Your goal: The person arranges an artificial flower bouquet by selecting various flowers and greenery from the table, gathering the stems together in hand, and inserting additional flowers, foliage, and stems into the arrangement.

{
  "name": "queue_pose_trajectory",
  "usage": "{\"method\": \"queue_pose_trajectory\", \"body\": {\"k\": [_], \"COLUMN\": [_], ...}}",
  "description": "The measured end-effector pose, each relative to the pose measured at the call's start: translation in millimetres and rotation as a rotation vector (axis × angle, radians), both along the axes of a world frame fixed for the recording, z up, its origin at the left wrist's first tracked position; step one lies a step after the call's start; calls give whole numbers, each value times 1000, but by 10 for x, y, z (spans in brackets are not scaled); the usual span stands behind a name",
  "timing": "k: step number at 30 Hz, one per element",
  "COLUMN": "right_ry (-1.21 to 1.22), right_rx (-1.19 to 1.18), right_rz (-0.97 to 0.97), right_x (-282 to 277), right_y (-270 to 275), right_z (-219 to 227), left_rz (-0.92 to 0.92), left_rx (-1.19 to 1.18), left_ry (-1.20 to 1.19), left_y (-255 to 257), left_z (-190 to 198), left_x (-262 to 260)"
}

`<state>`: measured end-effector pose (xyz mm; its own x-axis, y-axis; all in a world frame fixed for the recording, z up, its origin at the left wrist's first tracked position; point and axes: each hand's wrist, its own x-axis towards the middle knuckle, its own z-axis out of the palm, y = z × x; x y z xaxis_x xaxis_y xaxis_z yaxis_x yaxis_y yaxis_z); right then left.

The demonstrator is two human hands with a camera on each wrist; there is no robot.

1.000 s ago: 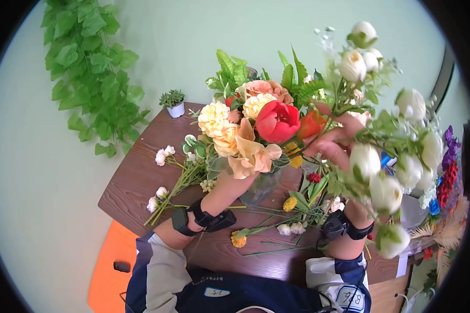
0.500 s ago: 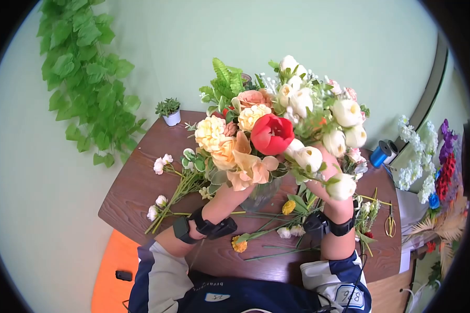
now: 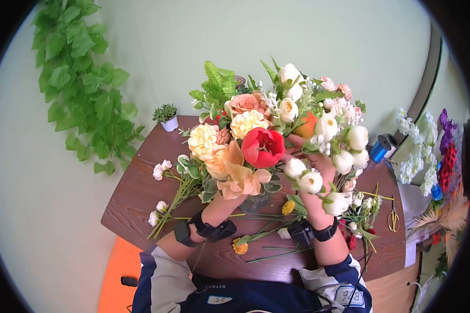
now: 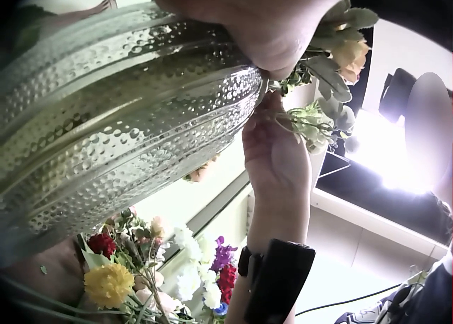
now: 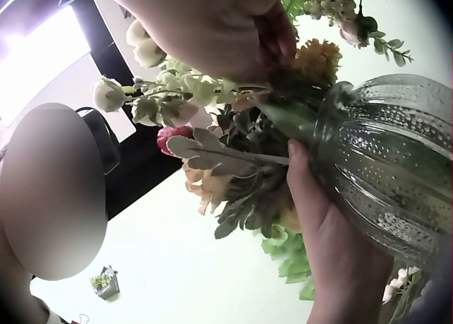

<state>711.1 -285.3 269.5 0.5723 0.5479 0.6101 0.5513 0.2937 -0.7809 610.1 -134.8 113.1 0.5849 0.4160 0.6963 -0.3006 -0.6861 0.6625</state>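
Note:
A ribbed glass vase [image 4: 127, 126] [image 5: 396, 147] holds a mixed bouquet with a red tulip [image 3: 263, 147] and peach flowers [image 3: 243, 175]. My left hand [image 4: 262, 26] [image 5: 340, 246] grips the vase at its neck, thumb by the rim; the bouquet covers this hand in the head view. At the bouquet's right side, my right hand [image 3: 316, 159] [image 4: 276, 154] [image 5: 212, 33] pinches stems of white flowers [image 3: 326, 127] [image 5: 110, 94] above the vase mouth. The blooms spread around that hand, and the lower stem ends are hidden.
Loose stems with small white flowers [image 3: 162, 207] lie on the table [image 3: 125, 198] at left. Yellow flowers [image 3: 240, 246], more stems, gold scissors [image 3: 393, 220] and a blue spool [image 3: 379, 149] lie at right. A small potted plant [image 3: 167, 117] stands at the back left.
My right hand has brought the white flowers in from the raised right side, down and left to the bouquet. The left hand still supports the vase, which has shifted slightly left in view.

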Motion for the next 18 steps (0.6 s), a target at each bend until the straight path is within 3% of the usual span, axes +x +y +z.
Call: {"method": "queue_pose_trajectory", "body": {"k": [1, 2, 3, 6, 7, 9, 11, 13, 15, 16, 17, 18], "right_ry": [59, -36, 78, -236, -404, -438, -134, -64, 33, 253, 185, 354], "right_rx": [22, 7, 56, -100, 21, -196, -381, -322, -450, -184, 50, 42], "right_rz": [38, -1, -15, -83, -86, 9, 18, 58, 280, 419, 530, 539], "right_x": [-7, 127, 175, 227, 209, 262, 138, 163, 329, 348, 388, 389], "right_y": [5, 63, 93, 33, 11, -111, -180, -253, -376, -414, -416, -409], "right_z": [-5, -182, -376, -503, -435, -417, -173, -63, -18, -121, -70, 23], "left_rz": [-16, -32, -48, -99, -116, -153, -190, -225, -256, -124, -124, -53], "left_rx": [-35, -69, -104, -199, -229, -293, -356, -417, -480, 155, 157, 279], "left_ry": [3, 7, 11, 15, 16, 21, 29, 38, 48, 186, 185, 224], "left_y": [-17, -35, -55, -81, -91, -122, -147, -160, -168, -231, -206, -172], "left_z": [-15, -31, -44, -33, -25, -12, 15, 65, 121, 472, 429, 337], "left_x": [-12, -25, -39, -57, -61, -77, -95, -121, -160, -332, -335, -327]}}
